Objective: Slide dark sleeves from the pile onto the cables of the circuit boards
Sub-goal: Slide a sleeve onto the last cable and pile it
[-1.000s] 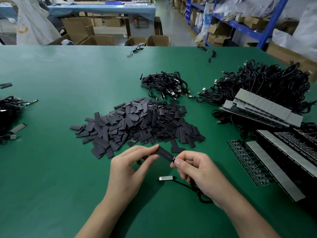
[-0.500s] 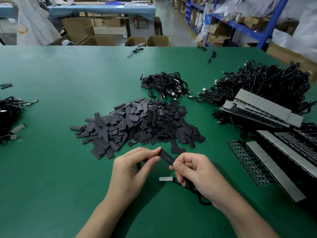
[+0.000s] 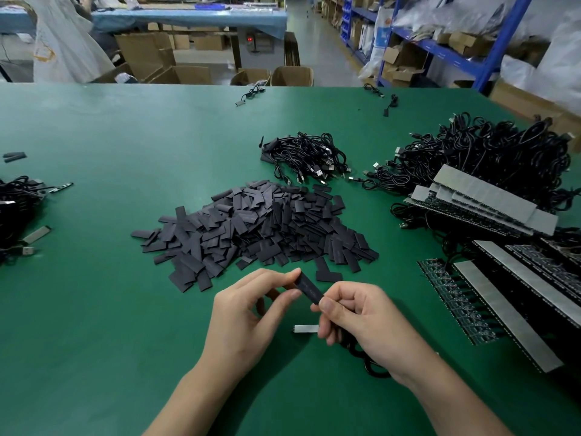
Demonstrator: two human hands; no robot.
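Note:
A dark sleeve (image 3: pixel 309 288) is held just above the green table (image 3: pixel 94 309), tilted down to the right. My left hand (image 3: pixel 251 313) pinches its upper left end between thumb and forefinger. My right hand (image 3: pixel 361 319) pinches its lower right end, and a black cable (image 3: pixel 371 366) loops out from under that palm. A small grey circuit board (image 3: pixel 306 328) lies flat on the table below the sleeve. The big pile of dark sleeves (image 3: pixel 261 228) lies just beyond my hands.
Rows of circuit boards with grey strips (image 3: pixel 509 297) fill the right side, with a stacked batch (image 3: pixel 481 202) and a heap of black cables (image 3: pixel 490 155) behind. A smaller cable bundle (image 3: pixel 305 158) sits past the pile. More cables and boards (image 3: pixel 19 215) lie at the left edge.
Both hands have shifted slightly up and toward the pile with the sleeve. The small board on the table has stayed put.

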